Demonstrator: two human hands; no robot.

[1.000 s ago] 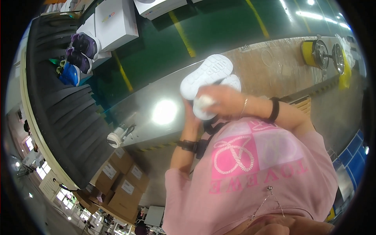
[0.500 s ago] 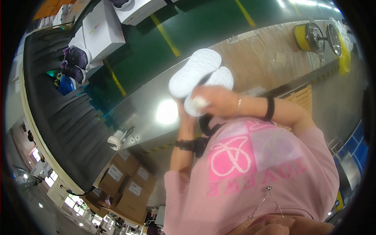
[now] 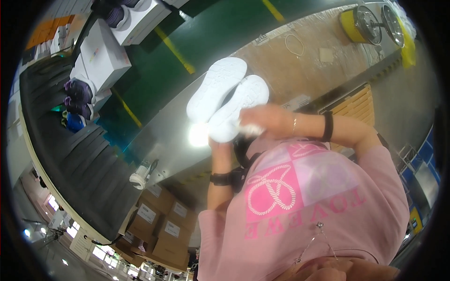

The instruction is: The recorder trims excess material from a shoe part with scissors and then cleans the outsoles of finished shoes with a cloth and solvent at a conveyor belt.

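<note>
A pair of shoes, soles up, lies side by side above the metal worktop: the left white sole (image 3: 216,89) and the right white sole (image 3: 241,105). My left hand (image 3: 219,144) reaches under their near end and holds them from below; its fingers are mostly hidden behind the soles. My right hand (image 3: 269,121) is closed round a white wad (image 3: 251,129), perhaps cloth or sponge, at the near right edge of the right sole. Motion blurs this hand somewhat.
Cardboard covers the worktop (image 3: 309,56) at right, with a yellow-sided metal dispenser (image 3: 358,25) on it. Beyond runs a green conveyor belt (image 3: 187,47). A black slatted conveyor (image 3: 70,164) stands at left, near dark sneakers (image 3: 79,91) and white boxes (image 3: 101,56). Brown cartons (image 3: 161,225) stand below.
My right hand and the white wad have moved off the right sole toward its right edge, so more of that sole shows. The whole view has also shifted slightly.
</note>
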